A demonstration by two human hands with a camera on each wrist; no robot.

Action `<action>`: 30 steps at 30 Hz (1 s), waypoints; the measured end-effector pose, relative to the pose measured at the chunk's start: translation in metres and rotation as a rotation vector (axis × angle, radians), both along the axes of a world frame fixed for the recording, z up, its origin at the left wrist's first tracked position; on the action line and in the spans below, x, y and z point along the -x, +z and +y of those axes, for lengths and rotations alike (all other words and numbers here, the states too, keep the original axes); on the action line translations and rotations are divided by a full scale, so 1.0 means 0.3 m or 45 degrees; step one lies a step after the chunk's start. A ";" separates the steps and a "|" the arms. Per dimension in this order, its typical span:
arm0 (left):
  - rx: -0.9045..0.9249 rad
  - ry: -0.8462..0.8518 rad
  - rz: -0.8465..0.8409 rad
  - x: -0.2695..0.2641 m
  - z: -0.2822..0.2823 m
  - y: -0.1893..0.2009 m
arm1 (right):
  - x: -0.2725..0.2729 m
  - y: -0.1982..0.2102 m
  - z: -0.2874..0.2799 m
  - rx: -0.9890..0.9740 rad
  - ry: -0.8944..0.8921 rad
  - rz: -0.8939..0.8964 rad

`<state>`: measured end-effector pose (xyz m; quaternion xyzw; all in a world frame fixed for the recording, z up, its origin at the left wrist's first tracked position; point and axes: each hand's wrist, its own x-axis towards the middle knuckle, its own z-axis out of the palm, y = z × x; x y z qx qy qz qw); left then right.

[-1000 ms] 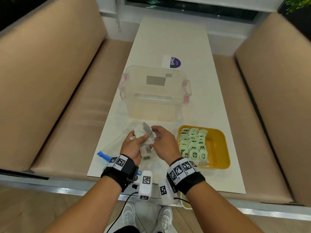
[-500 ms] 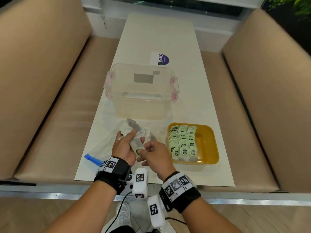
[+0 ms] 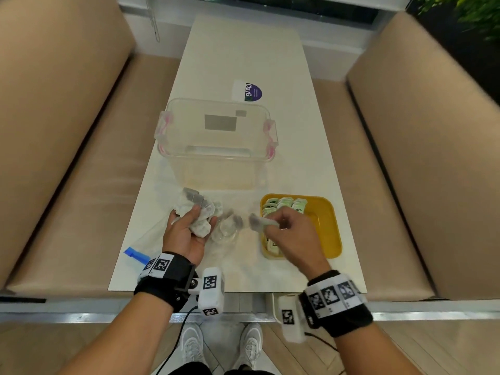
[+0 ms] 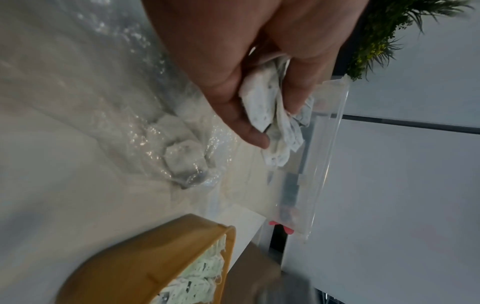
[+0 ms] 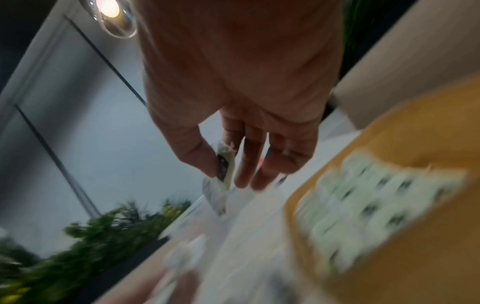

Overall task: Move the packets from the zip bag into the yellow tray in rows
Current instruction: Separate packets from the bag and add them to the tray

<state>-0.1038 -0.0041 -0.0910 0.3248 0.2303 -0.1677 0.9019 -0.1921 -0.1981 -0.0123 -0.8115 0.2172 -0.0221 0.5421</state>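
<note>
- Single packet (image 3: 261, 221) now pinched in my right hand (image 3: 293, 234), carried off my left hand (image 3: 186, 234) to the yellow tray (image 3: 328, 226), lower right; next row slot is due.
- Left hand curls round a bunch of packets (image 3: 198, 212), centre-left.
- Zip bag (image 3: 224, 228) lies between, a few packets inside.

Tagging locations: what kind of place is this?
Probably a cafe or lounge booth: a long white table between two beige padded benches, with a window ledge and greenery beyond.
</note>
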 end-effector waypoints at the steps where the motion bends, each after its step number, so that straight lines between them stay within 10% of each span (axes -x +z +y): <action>1: -0.003 -0.005 -0.013 0.003 0.003 -0.001 | 0.010 0.008 -0.053 0.043 -0.030 0.005; 15: -0.055 -0.057 -0.113 0.031 0.018 -0.016 | 0.018 -0.075 -0.352 0.681 0.515 0.679; 30: -0.062 -0.039 -0.101 0.030 0.022 -0.002 | -0.024 -0.165 -0.337 0.760 0.408 0.821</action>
